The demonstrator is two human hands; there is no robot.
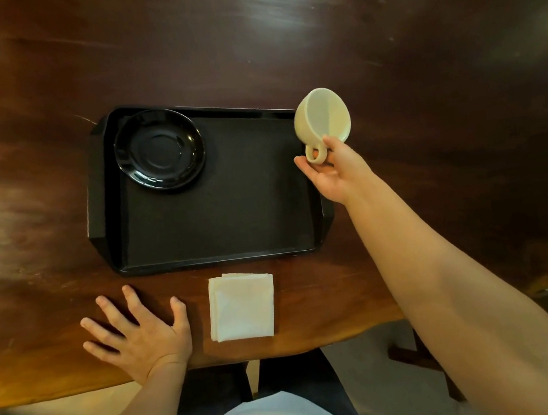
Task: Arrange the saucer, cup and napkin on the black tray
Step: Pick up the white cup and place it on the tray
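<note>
Over the tray's right edge, the right hand pinches the tilted cup by its handle; that thin grip could slip before the saucer. The left hand lies open, flat.

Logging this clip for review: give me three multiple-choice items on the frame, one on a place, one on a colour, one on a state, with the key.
1. Where is the saucer?
A. far-left corner of the black tray
B. on the napkin
C. in the left hand

2. What colour is the cup?
A. black
B. cream
C. red

3. How is the folded napkin placed?
A. under the saucer
B. in the cup
C. on the wooden table, in front of the tray

Key:
1 A, the saucer sits inside the tray's far-left corner.
2 B, the cup is pale cream, held by its handle in the right hand.
3 C, the napkin lies off the tray, beside the left hand.
</note>
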